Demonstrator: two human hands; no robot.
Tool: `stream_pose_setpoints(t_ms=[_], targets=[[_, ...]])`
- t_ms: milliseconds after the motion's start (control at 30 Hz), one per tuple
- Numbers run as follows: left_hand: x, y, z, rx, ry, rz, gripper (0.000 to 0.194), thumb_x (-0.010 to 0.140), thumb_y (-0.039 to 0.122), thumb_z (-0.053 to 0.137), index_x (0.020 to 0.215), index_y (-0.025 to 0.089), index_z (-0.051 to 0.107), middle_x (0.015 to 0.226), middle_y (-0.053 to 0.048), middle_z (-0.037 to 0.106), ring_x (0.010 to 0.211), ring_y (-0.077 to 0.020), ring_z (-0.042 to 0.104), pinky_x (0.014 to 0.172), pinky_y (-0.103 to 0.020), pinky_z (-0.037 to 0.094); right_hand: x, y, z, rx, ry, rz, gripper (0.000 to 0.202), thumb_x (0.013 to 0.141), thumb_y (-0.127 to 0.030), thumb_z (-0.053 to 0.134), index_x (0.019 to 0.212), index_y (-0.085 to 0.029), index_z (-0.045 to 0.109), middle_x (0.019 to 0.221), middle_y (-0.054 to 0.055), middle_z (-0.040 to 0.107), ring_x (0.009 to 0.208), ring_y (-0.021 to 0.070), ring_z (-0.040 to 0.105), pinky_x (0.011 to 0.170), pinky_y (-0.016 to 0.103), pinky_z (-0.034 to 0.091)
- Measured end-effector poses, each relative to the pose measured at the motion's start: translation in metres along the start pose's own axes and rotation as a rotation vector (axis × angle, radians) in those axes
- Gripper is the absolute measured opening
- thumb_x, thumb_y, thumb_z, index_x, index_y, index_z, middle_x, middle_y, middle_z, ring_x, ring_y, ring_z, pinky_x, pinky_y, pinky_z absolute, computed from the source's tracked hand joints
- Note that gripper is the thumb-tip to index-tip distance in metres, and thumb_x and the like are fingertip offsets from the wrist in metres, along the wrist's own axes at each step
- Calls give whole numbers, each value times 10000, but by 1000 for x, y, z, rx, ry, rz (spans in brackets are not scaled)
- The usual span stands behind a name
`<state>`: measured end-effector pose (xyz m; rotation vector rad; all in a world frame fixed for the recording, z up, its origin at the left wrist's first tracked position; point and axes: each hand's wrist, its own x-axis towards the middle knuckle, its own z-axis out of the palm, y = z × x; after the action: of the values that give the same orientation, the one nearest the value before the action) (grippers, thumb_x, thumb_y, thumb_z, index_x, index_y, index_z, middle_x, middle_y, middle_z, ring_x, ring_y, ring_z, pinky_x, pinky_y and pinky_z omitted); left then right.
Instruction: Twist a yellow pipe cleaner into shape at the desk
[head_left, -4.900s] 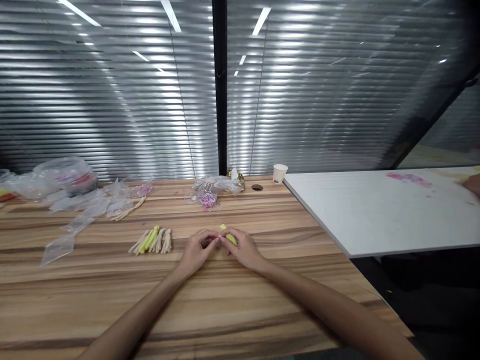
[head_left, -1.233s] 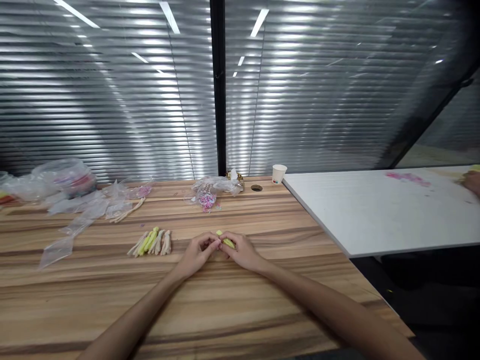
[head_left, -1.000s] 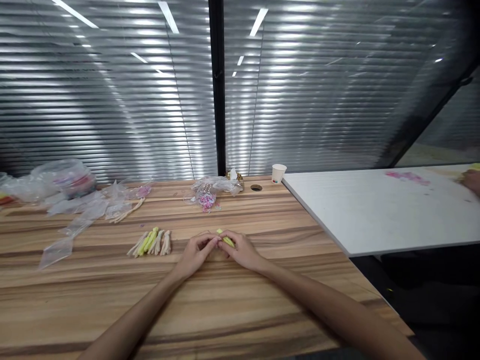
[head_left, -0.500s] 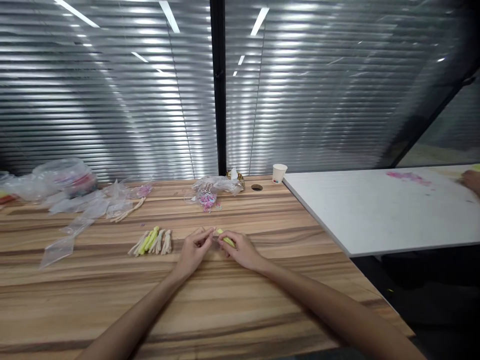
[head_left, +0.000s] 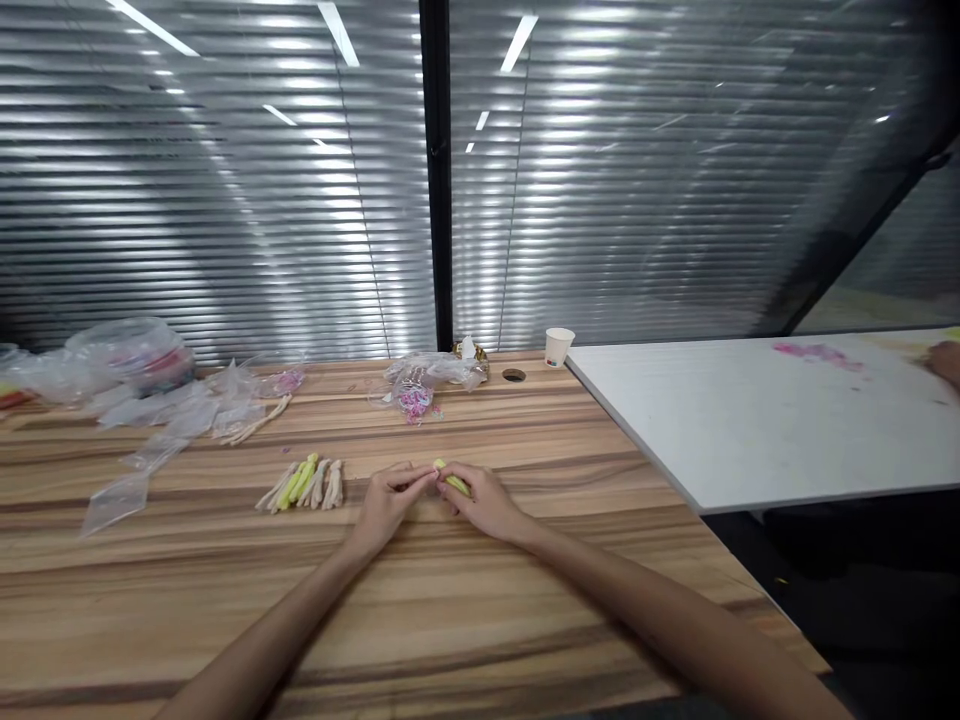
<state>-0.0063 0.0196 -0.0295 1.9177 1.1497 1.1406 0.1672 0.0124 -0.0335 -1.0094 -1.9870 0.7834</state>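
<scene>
My right hand (head_left: pixel 484 503) rests on the wooden table (head_left: pixel 450 620) and holds a small yellow-green strip (head_left: pixel 452 479). My left hand (head_left: pixel 388 500) meets it from the left, its fingertips pinching at the strip's near end; what lies between those fingertips is too small to tell. A row of several yellow-green and cream strips (head_left: pixel 304 483) lies just left of my left hand.
Clear plastic bags (head_left: pixel 161 415) and a bagged round container (head_left: pixel 142 355) sit at the far left. A bag with pink bits (head_left: pixel 420 385) and a paper cup (head_left: pixel 558 347) stand at the back. A white table (head_left: pixel 757 420) adjoins on the right, with another person's hand (head_left: pixel 946 360) at its far edge.
My hands stayed in the same spot. The left fingers lifted and spread slightly half a second ago, then closed back onto the strip's end.
</scene>
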Motion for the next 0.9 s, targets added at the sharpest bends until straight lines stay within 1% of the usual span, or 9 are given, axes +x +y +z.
stream_pose_setpoints(t_ms=[133,333,433,600,733,900], targets=[[0,0,0,7,4,-18,201,752,285,605,853,164,730,664,-35,664,596,-144,562,560,-229,428,0,1,0,-7,-5,-5,193,867,-268,452,897,-188,625,739,14,650,680,137,575,649,226,416],[-1,-5,0,10,83,-20,223,767,296,581,875,162,722,646,-24,645,571,-130,538,543,-222,416,0,1,0,-8,0,-1,185,861,-255,460,883,-188,631,755,16,657,691,138,589,659,228,424],[-1,-6,0,27,96,0,223,762,301,586,890,178,721,625,-16,632,569,-130,527,535,-220,408,0,0,0,-10,3,-3,183,858,-247,462,893,-192,632,765,15,663,705,141,599,668,231,429],[-1,-7,1,52,113,-1,232,750,329,599,888,190,723,603,-8,599,577,-135,518,536,-221,395,-1,1,1,-20,1,-28,184,860,-241,461,906,-190,631,832,28,674,760,147,607,698,237,430],[-1,-7,1,48,106,-28,240,748,325,602,894,176,720,625,-14,610,583,-135,522,545,-224,401,-1,2,1,-34,-5,-61,182,862,-223,456,906,-185,629,873,33,674,783,147,603,712,237,424],[-1,-7,3,52,77,-10,219,750,320,600,869,186,725,629,-15,620,590,-134,528,550,-219,409,-1,3,2,-47,-27,-71,199,869,-226,445,940,-182,626,899,43,673,792,151,600,710,239,420]])
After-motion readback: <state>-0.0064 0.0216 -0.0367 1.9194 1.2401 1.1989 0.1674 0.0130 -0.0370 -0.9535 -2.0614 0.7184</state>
